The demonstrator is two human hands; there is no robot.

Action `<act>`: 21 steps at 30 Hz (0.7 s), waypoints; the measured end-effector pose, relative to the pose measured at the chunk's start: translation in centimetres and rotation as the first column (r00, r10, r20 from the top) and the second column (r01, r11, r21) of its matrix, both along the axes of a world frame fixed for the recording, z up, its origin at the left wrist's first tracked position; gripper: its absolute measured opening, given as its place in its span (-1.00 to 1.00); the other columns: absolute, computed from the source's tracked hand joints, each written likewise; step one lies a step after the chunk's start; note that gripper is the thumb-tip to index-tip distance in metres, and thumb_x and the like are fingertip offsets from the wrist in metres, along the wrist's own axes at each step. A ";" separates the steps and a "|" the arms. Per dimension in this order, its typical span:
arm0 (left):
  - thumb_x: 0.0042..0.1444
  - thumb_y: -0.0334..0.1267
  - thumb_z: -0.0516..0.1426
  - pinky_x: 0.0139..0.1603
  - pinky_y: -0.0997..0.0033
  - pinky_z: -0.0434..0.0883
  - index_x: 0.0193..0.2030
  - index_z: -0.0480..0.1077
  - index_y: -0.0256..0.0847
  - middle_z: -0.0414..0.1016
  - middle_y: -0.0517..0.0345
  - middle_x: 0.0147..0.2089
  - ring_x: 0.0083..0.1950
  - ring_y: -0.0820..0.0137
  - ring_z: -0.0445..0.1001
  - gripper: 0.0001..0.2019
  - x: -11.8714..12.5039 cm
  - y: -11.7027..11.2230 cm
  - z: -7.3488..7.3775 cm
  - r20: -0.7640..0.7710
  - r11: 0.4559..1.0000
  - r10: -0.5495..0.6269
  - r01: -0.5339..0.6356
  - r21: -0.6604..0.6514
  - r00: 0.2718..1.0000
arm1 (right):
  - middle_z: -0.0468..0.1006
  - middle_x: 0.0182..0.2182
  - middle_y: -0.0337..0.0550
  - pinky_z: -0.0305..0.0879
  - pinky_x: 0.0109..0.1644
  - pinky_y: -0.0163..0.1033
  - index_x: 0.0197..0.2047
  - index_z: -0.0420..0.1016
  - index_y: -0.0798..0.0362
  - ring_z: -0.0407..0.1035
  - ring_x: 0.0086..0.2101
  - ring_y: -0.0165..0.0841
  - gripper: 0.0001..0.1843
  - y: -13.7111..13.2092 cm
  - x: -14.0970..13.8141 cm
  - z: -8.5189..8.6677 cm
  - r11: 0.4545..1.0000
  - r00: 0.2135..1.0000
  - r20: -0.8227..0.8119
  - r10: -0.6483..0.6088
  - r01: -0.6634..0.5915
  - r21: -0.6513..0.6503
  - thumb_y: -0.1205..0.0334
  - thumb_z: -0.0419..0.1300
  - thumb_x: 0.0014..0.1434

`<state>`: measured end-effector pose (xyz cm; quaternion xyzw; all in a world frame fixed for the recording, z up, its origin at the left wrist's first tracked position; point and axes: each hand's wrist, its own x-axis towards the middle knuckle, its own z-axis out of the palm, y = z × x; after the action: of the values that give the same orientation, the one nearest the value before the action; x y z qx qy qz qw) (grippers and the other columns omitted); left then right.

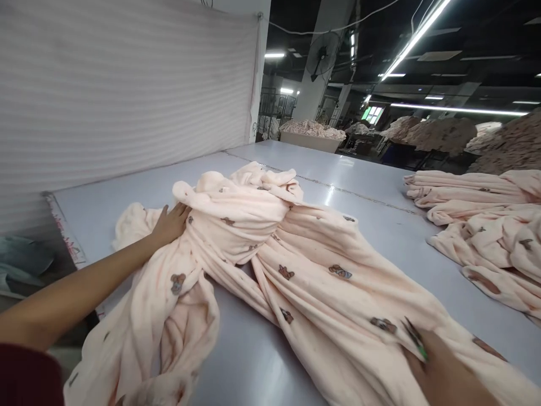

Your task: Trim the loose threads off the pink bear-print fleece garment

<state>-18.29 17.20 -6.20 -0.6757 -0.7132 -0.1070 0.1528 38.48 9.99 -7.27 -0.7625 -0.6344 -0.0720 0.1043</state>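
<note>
A pale pink plush fabric [240, 217] printed with small brown bears lies bunched and twisted on the table, with long folds running toward me on both sides. My left hand [171, 224] rests against the bunched part at the left. Its thumb is apart and its fingers stretch onto the cloth, their tips partly hidden by folds. At the lower right, my right hand [442, 363] is blurred and closed round small thread snips [416, 338] with dark blades and a green part. The snips are over the right-hand stretch of the fabric.
The smooth, pale table [372, 180] has a seam across it. More pink plush fabric [499, 225] is heaped at the right. A light curtain [127, 84] hangs along the left. Behind the table are a filled bin [313, 138] and large fabric piles [439, 135].
</note>
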 end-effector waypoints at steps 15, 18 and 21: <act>-0.12 -0.24 0.19 0.05 0.12 0.31 -0.12 0.41 -0.20 0.52 0.02 -0.14 -0.07 0.17 0.44 -0.65 22.8 -7.4 -0.7 0.181 0.823 -0.462 0.496 -0.276 0.868 | 0.43 -0.19 -0.15 0.31 -0.23 -0.15 -0.04 0.31 0.08 0.36 -0.28 -0.36 -0.75 -0.2 -6.2 -0.7 0.999 0.992 -0.117 -0.036 0.040 0.026 0.17 0.03 0.24; -0.01 -0.43 0.02 0.06 -0.08 0.26 -0.03 0.38 -0.36 0.45 -0.22 -0.02 0.02 0.05 0.40 -0.63 24.6 -7.4 -4.9 0.236 0.810 -0.445 0.501 -0.305 0.864 | 0.44 -0.19 -0.16 0.33 -0.19 -0.14 -0.06 0.34 0.08 0.38 -0.26 -0.36 -0.74 -0.4 -6.2 -1.1 0.996 0.993 -0.115 -0.023 0.032 0.083 0.15 0.09 0.21; 0.08 -0.48 -0.08 -0.07 0.23 0.41 -0.17 0.47 -0.29 0.54 -0.05 -0.15 -0.13 0.23 0.50 -0.67 22.9 -7.5 -6.8 0.336 0.741 -0.494 0.591 -0.318 0.802 | 0.44 -0.15 -0.15 0.34 -0.15 -0.11 -0.04 0.35 0.07 0.38 -0.22 -0.35 -0.73 -0.5 -6.1 -1.6 0.991 0.995 -0.098 -0.007 0.020 0.132 0.15 0.10 0.22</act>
<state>4.66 9.66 -13.00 -0.8541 -0.5024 -0.0733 -0.1131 32.42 9.45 -8.90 -0.7607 -0.6173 -0.0776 0.1851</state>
